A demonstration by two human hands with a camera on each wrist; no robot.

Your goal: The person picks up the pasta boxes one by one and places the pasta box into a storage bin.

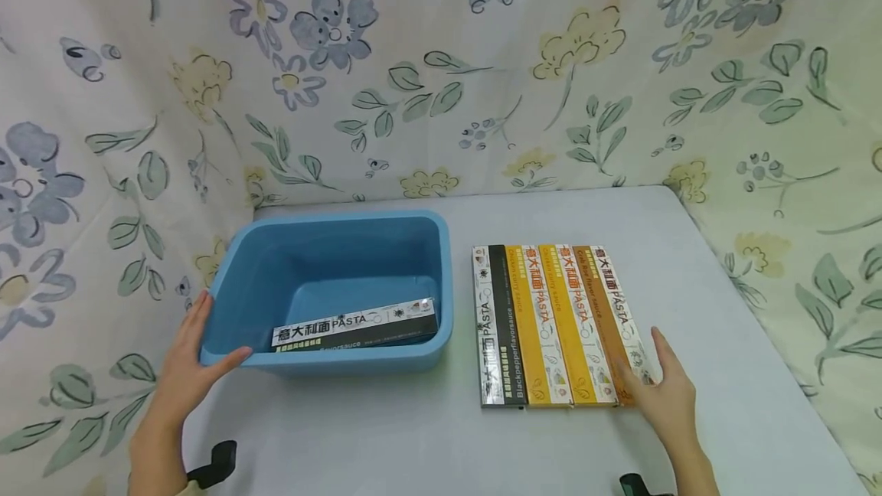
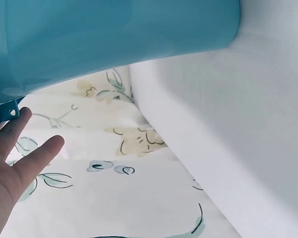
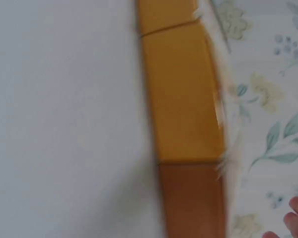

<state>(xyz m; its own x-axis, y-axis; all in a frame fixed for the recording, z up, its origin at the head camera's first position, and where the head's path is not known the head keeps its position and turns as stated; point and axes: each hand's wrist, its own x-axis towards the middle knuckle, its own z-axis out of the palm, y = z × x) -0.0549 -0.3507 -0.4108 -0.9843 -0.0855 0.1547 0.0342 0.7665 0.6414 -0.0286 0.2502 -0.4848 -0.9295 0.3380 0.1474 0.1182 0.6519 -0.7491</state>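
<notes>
A light blue plastic basin (image 1: 331,362) stands on the left of the white table. Inside it leans a black-and-white pasta box (image 1: 354,326) along the near wall. My left hand (image 1: 193,362) is at the basin's near left corner, thumb by the front rim and straight fingers along the outer side; a fingertip meets the rim's edge in the left wrist view. To the right, several long pasta boxes lie side by side: a black one (image 1: 498,327), yellow ones (image 1: 534,327) and a brown one (image 1: 599,305). Thumb and fingers spread, my right hand (image 1: 661,393) hovers at the brown box's near end.
The white table (image 1: 386,435) has its right edge beyond my right hand. Floral cloth (image 1: 441,83) hangs behind the table and on both sides. Black wrist straps (image 1: 219,462) show at the bottom of the head view.
</notes>
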